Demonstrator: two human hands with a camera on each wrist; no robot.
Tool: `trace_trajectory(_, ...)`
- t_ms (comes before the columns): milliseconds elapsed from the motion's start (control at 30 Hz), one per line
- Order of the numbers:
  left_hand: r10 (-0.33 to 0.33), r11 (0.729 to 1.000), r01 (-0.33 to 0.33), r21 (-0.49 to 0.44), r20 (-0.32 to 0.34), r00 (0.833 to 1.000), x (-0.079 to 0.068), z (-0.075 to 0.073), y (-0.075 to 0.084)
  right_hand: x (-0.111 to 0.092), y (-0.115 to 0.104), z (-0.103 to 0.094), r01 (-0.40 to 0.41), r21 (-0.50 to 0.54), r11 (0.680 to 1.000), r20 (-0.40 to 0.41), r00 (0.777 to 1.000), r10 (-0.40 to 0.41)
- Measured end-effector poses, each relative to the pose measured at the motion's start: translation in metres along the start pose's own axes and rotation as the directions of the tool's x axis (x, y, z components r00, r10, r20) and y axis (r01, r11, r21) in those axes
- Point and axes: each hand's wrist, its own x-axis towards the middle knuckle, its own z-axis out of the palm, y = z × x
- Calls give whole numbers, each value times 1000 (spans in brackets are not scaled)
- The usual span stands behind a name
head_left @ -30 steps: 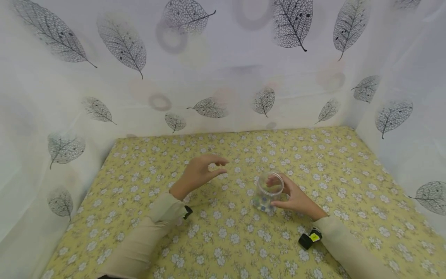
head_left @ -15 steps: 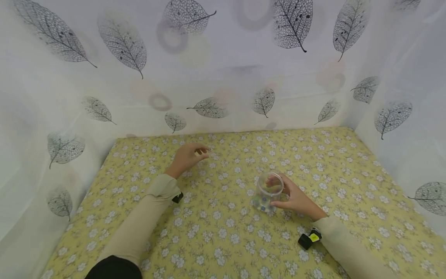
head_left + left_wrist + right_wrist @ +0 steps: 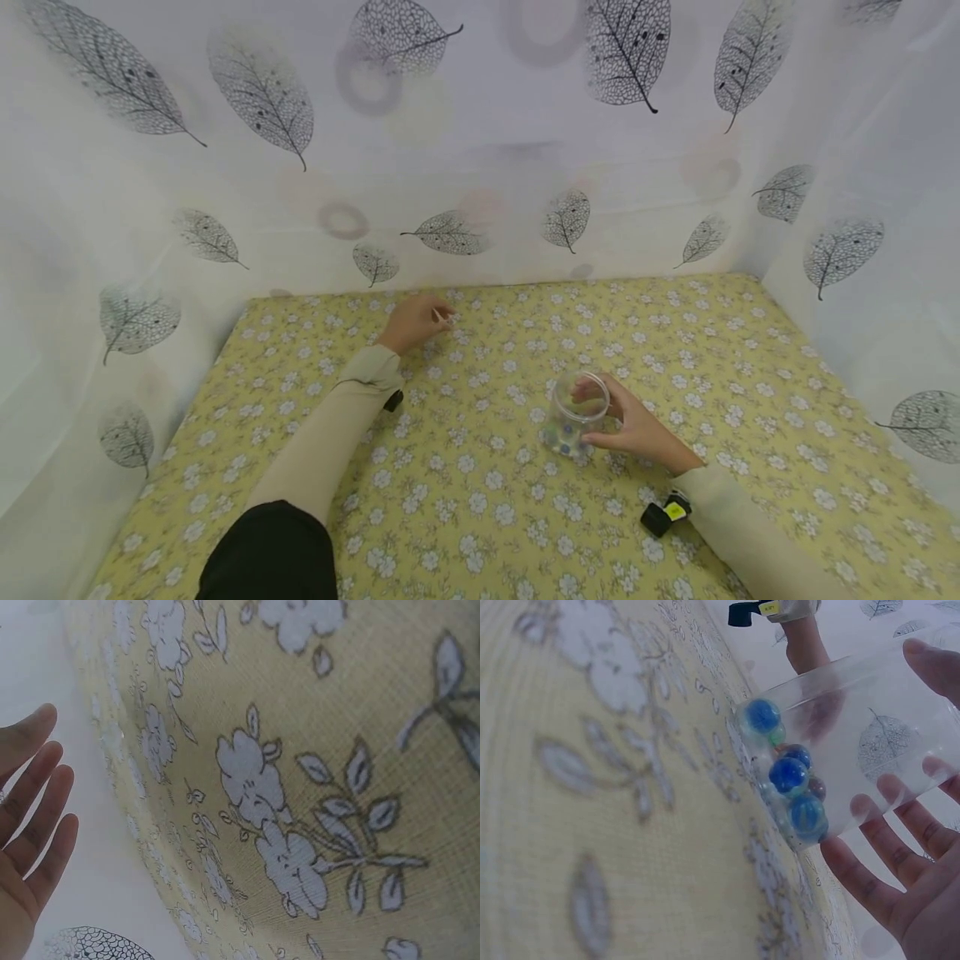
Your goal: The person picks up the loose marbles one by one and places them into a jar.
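In the head view, my right hand (image 3: 633, 425) grips a clear plastic jar (image 3: 562, 412) that stands on the cloth, its open mouth up. Several glass marbles (image 3: 788, 775), mostly blue ones, lie at the bottom of the jar in the right wrist view. Fingers and thumb wrap the jar's side there. Toward the back of the table, my left hand (image 3: 415, 323) reaches low over the cloth. In the left wrist view its fingers (image 3: 45, 817) are loosely extended and hold nothing. A small glassy spot (image 3: 112, 737), perhaps a clear marble, shows on the cloth beyond the fingertips.
A yellow floral cloth (image 3: 480, 483) covers the table. White curtains with leaf prints (image 3: 480, 150) close off the back and both sides. A black band with a yellow label (image 3: 667, 512) sits on the right wrist.
My left hand has moved left and away toward the back of the table, lowering close to the cloth. The right hand and jar have stayed in place.
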Motion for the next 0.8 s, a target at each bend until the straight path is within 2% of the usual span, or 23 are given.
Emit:
trace_trajectory(233,-12,1000,11,30,43,999,13,8,-8,0,0,0,-5,-2,1000,0,1000,5)
trace_trajectory(467,-63,996,57,68,88,994,21,11,-13,0,-2,0,-18,19,1000,4,1000,18)
trace_trajectory(800,-70,993,61,99,96,993,28,18,-20,0,-1,0,-28,13,1000,6,1000,28)
